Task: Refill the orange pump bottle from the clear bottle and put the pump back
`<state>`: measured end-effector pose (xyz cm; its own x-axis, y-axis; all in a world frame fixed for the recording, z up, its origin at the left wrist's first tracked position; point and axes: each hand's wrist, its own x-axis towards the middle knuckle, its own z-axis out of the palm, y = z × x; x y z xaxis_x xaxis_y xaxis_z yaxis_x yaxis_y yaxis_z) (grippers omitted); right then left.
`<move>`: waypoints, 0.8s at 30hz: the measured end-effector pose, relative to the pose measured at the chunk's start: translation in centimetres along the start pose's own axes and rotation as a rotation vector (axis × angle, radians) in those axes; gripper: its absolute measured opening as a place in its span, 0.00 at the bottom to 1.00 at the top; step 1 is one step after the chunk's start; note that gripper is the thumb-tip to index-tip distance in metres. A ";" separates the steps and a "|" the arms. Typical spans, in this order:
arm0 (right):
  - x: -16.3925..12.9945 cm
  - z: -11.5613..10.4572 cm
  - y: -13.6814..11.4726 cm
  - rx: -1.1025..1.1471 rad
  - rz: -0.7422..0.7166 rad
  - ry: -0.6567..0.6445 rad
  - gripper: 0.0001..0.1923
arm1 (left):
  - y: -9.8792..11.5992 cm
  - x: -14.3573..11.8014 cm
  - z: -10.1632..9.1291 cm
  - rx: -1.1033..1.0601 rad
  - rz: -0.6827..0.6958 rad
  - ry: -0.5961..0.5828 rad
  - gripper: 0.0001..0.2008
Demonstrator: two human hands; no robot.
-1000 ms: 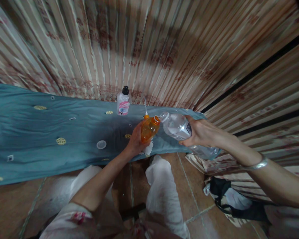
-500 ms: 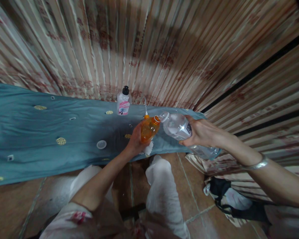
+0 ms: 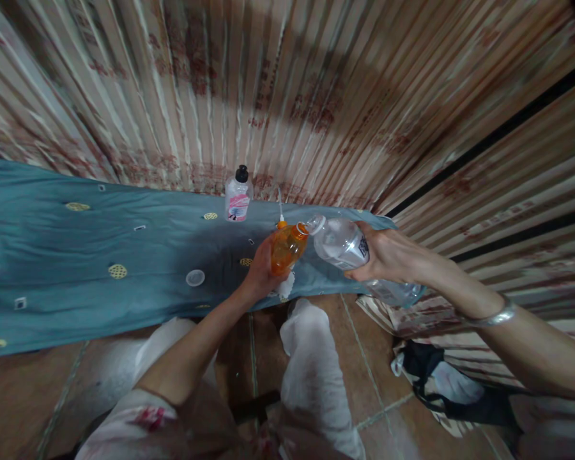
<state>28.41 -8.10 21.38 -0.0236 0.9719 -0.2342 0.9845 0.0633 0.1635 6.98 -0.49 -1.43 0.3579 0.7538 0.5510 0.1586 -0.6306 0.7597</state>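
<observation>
My left hand (image 3: 263, 267) is wrapped round an orange see-through bottle (image 3: 287, 248), its uncapped mouth tilted up to the right. In my right hand (image 3: 381, 254) is a large clear plastic bottle (image 3: 338, 241), tipped so that its mouth is right at the mouth of the orange one. Whether the two rims touch, I cannot tell. An orange pump top (image 3: 281, 223) with a thin pale tube stands behind the orange bottle, partly hidden by it. A clear bottle with a black cap and pink label (image 3: 237, 203) stands further back. Something white (image 3: 286, 285) lies below my left hand.
A teal patterned cloth (image 3: 153, 243) covers the long low surface. On it lies a small clear round lid (image 3: 195, 278). Pleated curtains (image 3: 249, 89) hang behind and to the right. A black and white bundle (image 3: 441, 374) lies on the tiled floor (image 3: 364, 358).
</observation>
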 end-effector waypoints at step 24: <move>0.0 0.0 0.0 0.000 -0.015 0.005 0.38 | 0.3 0.3 0.0 -0.025 -0.008 0.017 0.39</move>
<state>28.44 -8.09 21.40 -0.0396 0.9720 -0.2315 0.9841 0.0781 0.1597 7.13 -0.45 -1.01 0.3412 0.7618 0.5507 0.1386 -0.6202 0.7721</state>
